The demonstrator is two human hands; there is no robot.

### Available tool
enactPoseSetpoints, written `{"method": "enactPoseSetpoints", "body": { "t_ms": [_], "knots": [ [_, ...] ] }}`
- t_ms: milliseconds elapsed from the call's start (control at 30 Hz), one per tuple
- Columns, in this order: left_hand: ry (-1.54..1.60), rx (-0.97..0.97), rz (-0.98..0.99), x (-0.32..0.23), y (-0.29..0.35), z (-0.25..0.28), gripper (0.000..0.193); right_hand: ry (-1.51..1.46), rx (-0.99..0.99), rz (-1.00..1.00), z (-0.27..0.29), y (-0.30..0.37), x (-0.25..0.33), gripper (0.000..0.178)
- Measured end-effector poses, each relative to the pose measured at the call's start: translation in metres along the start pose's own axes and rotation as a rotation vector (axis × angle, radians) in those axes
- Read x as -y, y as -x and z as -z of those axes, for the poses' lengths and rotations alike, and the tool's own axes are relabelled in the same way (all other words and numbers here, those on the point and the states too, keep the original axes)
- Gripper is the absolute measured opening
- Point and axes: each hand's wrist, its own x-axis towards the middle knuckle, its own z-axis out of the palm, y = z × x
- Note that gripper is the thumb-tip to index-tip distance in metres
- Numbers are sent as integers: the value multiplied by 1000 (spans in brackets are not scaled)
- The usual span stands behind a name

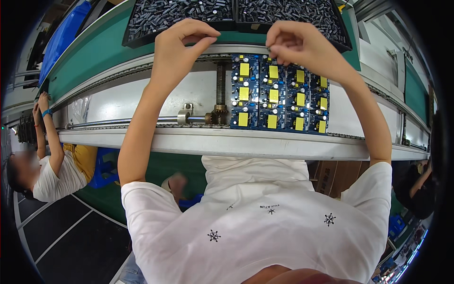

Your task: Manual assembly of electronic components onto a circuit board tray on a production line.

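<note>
My left hand (182,49) is raised in front of the left black bin (179,35), its thumb and forefinger pinched together. A tiny dark spot shows at those fingertips, too small to name. Just above the top edge of the blue circuit boards (259,90), my right hand (305,47) has its fingers curled in a pinch. A small dark part (268,48) shows at its thumb and forefinger. The boards form a panel in several columns, carrying yellow block components and small white round ones. Both bins hold heaps of small dark cylindrical capacitors (189,14).
The boards rest across the conveyor's chain rails; its front rail (213,143) runs in front of my body. A threaded shaft (221,85) and a metal rod (132,121) lie between the rails. Another person (56,170) works at the left; someone in dark clothing (416,189) is at the right.
</note>
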Motion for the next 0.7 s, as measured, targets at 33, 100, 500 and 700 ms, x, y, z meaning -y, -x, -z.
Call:
{"method": "enactPoseSetpoints", "body": {
  "t_ms": [33, 100, 500, 700],
  "knots": [
    [-11, 15, -12, 1, 0, 0, 13, -105, 55, -40, -5, 1, 0, 12],
    [-19, 32, -24, 1, 1, 0, 12, -127, 49, -39, -11, 4, -3, 9],
    [-36, 10, -91, 6, 3, 0, 14, -198, -17, -117, -16, 2, 7, 8],
    [-2, -1, 13, -10, 2, -4, 13, 108, -65, 80, -12, -3, -15, 13]
  ]
}}
